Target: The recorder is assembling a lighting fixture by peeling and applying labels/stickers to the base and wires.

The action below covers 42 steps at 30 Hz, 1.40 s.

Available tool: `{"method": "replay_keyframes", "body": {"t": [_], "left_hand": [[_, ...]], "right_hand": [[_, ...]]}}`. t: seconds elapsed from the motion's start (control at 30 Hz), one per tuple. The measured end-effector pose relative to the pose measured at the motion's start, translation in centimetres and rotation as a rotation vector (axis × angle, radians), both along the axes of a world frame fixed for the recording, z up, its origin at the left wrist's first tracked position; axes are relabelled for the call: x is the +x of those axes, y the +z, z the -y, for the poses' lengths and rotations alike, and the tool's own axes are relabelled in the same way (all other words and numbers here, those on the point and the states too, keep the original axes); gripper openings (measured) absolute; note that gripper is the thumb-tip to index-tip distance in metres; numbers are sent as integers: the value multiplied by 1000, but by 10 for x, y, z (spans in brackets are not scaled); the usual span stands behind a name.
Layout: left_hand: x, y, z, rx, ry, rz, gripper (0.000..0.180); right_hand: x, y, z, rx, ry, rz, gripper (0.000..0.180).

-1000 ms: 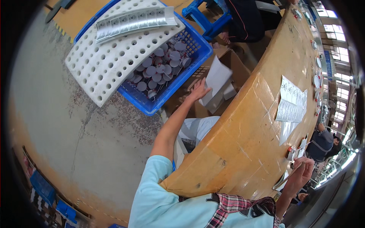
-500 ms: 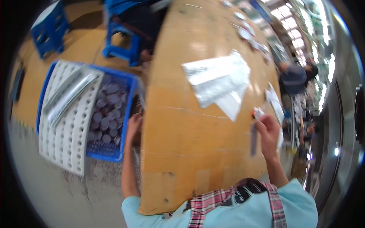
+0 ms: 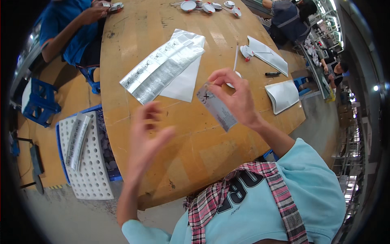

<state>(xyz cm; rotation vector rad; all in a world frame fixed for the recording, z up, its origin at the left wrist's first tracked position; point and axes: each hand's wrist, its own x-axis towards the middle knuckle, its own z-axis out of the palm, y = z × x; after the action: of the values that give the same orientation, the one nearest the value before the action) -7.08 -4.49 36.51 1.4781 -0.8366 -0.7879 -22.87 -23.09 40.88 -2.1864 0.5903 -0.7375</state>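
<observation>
Pinched between the thumb and fingers of my right hand (image 3: 235, 95) is a silver label strip (image 3: 217, 107) with dark print, held tilted above the tabletop. My left hand (image 3: 148, 134), slightly blurred, hovers over the table's left part with fingers apart and nothing visible in it. Beyond both hands, shiny silver label sheets (image 3: 164, 63) lie on a white sheet (image 3: 185, 83). A white round part, mostly covered by my right hand, rests on the table behind it.
The wooden table (image 3: 195, 154) carries white round lamp-like parts (image 3: 188, 5), white sheets (image 3: 281, 96) and a black marker (image 3: 272, 74). Left of it stand a blue crate (image 3: 63, 152) under a perforated white board (image 3: 95, 162), and a blue stool (image 3: 38, 101). A co-worker (image 3: 67, 30) sits far left.
My left hand has come up from beside the crate to above the table. My right hand, still holding the label strip, has moved inward toward it. The view has turned.
</observation>
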Motion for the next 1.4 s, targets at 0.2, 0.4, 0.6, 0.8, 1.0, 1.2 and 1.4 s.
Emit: {"method": "replay_keyframes", "body": {"t": [0.2,0.4,0.6,0.8,1.0,1.2,1.4], "left_hand": [[-85,-20,75,124,-202,-225,52],[-126,-15,104,105,-215,-295,34],[-142,-16,108,151,-126,-292,24],[-133,-33,104,-128,142,-505,25],[-147,-24,145,-175,292,-570,18],[-177,-20,166,-254,374,-672,9],[-179,-34,154,-199,331,-705,11]], "right_hand": [[-38,-10,0,-1,-60,135,10],[-76,-22,29,-122,-21,170,14],[-111,-25,72,-69,-111,161,35],[-95,-94,127,-173,-410,163,52],[-101,-120,111,-41,-117,24,57],[-140,-94,40,131,-44,-95,62],[-176,-68,72,546,-32,112,69]]}}
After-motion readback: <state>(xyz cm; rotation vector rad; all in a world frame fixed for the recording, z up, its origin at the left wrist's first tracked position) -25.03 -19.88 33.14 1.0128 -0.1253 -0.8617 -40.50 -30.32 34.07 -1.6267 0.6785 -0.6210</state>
